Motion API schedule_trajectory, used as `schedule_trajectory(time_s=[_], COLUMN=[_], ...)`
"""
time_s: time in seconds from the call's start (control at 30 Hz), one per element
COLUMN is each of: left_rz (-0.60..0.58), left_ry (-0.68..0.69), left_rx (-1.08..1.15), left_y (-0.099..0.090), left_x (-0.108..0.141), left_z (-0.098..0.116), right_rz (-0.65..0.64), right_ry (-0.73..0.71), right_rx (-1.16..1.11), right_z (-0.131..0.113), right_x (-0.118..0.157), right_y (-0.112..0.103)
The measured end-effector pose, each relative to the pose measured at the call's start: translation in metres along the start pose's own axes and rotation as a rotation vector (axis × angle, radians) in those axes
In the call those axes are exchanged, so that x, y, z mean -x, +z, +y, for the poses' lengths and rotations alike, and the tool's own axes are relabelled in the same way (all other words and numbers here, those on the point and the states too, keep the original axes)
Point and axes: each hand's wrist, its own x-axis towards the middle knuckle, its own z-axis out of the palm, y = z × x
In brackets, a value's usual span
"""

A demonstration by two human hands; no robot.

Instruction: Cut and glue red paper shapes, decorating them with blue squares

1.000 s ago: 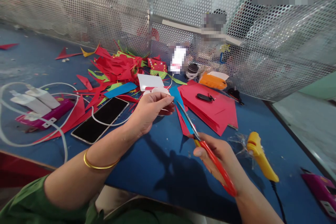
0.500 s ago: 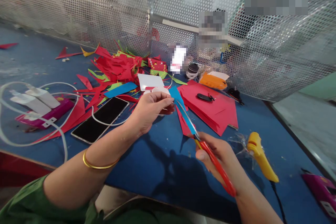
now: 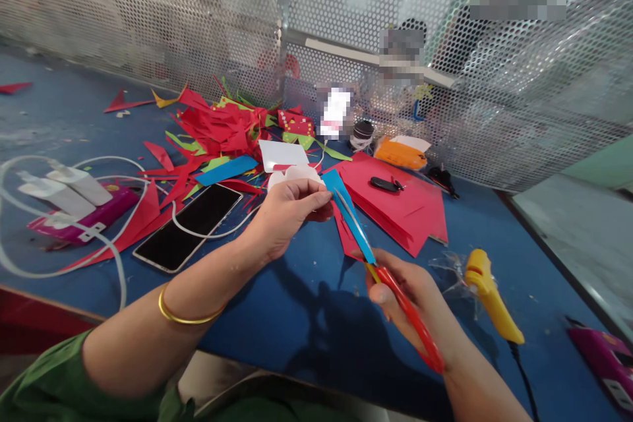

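My left hand (image 3: pixel 289 214) pinches a strip of blue paper (image 3: pixel 335 183) at its left edge, along with a white paper piece (image 3: pixel 297 175) cut in rounded curves. In my right hand (image 3: pixel 413 300) are red-handled scissors (image 3: pixel 408 313), held by the handles. Their blades lie along the blue strip and point up and left toward my left fingertips. The lower end of the strip reaches down to the scissors' pivot. Behind the fingers, part of the white piece is hidden.
Red sheets (image 3: pixel 395 204) carry a black key fob (image 3: pixel 386 184). Paper scraps (image 3: pixel 222 125) are heaped at the back left. A dark phone (image 3: pixel 190 227) and white chargers (image 3: pixel 66 191) lie left. To the right are a yellow glue gun (image 3: pixel 492 297) and a purple power strip (image 3: pixel 603 366).
My left hand has shifted slightly right and down with the blue strip. The strip's lower end now sits nearer the scissors' pivot.
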Motion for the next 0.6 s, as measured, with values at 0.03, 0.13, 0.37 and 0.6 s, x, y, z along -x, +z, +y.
schedule_trajectory(time_s=[0.03,0.13,0.37,0.6], left_rz=[0.002,-0.001,-0.003,-0.007], left_ry=[-0.001,0.002,-0.011,0.000], left_rx=[0.006,0.009,-0.012,-0.029], left_y=[0.0004,0.0014,0.0024,0.0017], left_x=[0.0002,0.0010,0.0022,0.0014], left_z=[-0.0009,-0.0025,-0.0018,-0.0035], right_rz=[0.002,0.002,0.035,0.030], right_ry=[0.005,0.026,0.074,0.090], right_rx=[-0.003,-0.020,-0.049,-0.010], right_z=[-0.0001,-0.0006,-0.0048,-0.0032], right_x=[-0.0001,-0.0002,0.0002,-0.0009], right_y=[0.0004,0.0018,0.0056,0.0048])
